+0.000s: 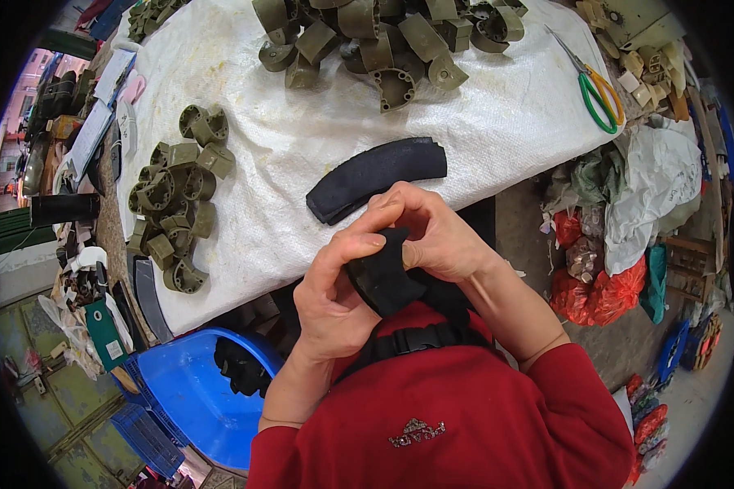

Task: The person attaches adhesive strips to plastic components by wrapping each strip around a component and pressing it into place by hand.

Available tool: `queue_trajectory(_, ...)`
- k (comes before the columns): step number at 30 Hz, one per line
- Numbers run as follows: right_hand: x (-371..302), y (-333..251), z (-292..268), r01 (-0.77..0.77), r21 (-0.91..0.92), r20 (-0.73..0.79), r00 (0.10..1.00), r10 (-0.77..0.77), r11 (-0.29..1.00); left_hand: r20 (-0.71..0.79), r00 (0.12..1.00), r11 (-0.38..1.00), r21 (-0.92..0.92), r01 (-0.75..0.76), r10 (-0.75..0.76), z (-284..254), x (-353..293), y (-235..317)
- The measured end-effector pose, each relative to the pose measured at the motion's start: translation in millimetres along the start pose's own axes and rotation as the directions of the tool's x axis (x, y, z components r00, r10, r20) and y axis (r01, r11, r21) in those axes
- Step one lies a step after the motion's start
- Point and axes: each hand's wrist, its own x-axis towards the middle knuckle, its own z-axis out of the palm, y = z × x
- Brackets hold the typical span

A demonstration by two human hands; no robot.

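Both hands meet close to my chest on one black curved foam piece (381, 277). My left hand (334, 289) grips its lower left side, thumb pressed along the top edge. My right hand (432, 232) pinches its upper right end with bent fingers. A second black curved foam strip (375, 175) lies on the white woven cloth (302, 106) just beyond my hands. Olive green plastic parts are heaped at the cloth's far edge (383, 41) and in a smaller cluster at the left (175, 200).
Green-handled scissors (599, 94) lie at the cloth's right edge. A blue plastic tub (187, 391) with black pieces inside stands below the table at my left. Red and white bags (620, 244) pile up on the floor at the right. Clutter lines the table's left side.
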Motion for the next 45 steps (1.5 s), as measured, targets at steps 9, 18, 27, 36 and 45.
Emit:
queue_trajectory(9,-3,-44,13,0.404,-0.640,0.111,0.890,-0.442,0.653,0.034,0.980,0.976,-0.087,0.200,-0.198,-17,2,-1)
queue_trajectory(18,7,-52,21,0.455,-0.747,0.368,0.890,-0.270,0.484,0.124,0.949,0.953,0.126,0.275,-0.290,-21,2,2)
queue_trajectory(27,-4,-16,30,0.377,-0.916,0.161,0.660,-0.734,0.139,-0.024,0.957,0.957,-0.031,0.290,-0.290,-4,0,0)
queue_trajectory(36,4,-16,20,0.408,-0.613,0.036,0.870,-0.492,0.676,-0.012,0.966,0.957,0.133,0.258,-0.259,-7,-4,-2)
queue_trajectory(45,10,-26,-7,0.132,-0.555,0.066,0.991,-0.115,0.821,0.188,0.953,0.970,0.008,0.241,-0.238,-29,9,-1)
